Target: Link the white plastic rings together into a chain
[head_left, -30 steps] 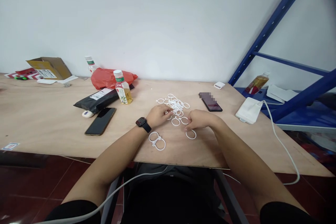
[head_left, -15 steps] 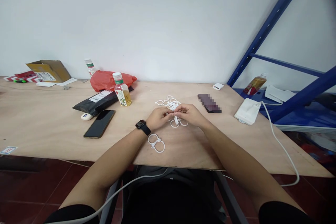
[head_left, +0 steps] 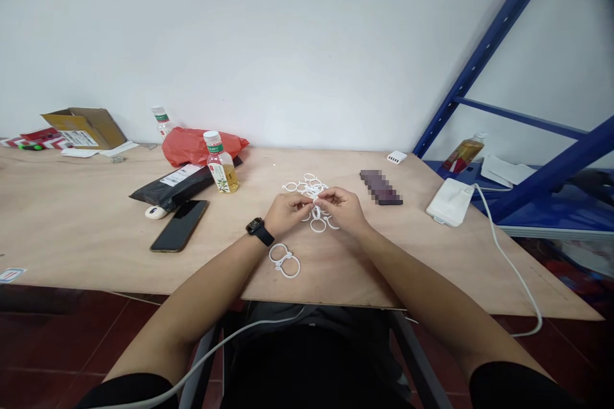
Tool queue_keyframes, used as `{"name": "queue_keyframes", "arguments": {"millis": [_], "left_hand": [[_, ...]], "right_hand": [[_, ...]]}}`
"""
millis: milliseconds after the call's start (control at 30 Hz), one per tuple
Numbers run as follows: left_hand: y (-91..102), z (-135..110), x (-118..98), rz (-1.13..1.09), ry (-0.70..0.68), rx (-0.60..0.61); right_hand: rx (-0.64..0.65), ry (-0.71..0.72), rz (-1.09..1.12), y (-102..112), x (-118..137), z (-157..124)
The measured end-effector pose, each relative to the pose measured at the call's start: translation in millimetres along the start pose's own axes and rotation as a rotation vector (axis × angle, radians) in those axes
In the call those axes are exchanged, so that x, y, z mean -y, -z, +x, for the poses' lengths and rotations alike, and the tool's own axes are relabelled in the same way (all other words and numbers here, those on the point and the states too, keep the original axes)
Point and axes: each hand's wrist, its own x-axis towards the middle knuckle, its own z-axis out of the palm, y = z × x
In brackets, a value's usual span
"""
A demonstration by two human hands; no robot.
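Observation:
My left hand (head_left: 289, 214) and my right hand (head_left: 343, 209) meet over a heap of white plastic rings (head_left: 309, 177) on the wooden table. Thumb and fingers of both hands are pinched together on a white ring (head_left: 316, 212) that hangs just below the fingertips. My fingers hide where they grip it and part of the heap. Two joined white rings (head_left: 289, 266) lie apart from the heap, near my left wrist, which wears a black watch (head_left: 259, 230).
Left of my hands are a black phone (head_left: 180, 226), a white oval object (head_left: 155, 211), a black parcel (head_left: 167, 189), a tea bottle (head_left: 221, 163) and a red bag (head_left: 189, 146). On the right lie a pixelated phone (head_left: 381, 188) and a white power bank (head_left: 449, 202) with a cable.
The ring under my fingertips has turned and shows more of its round opening. My hands stay pinched at almost the same place; the whole view has shifted slightly.

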Motion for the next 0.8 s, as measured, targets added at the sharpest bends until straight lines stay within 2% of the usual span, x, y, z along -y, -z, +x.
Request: {"name": "queue_keyframes", "arguments": {"millis": [400,800], "left_hand": [[1.8,1.7,0.2,0.065,0.006,-0.070],[1.3,0.6,-3.0,0.090,-0.014,-0.037]], "right_hand": [[0.061,0.022,-0.060,1.6,-3.1,0.9],[0.089,0.096,-0.232,2.9,-3.7,-0.2]]}}
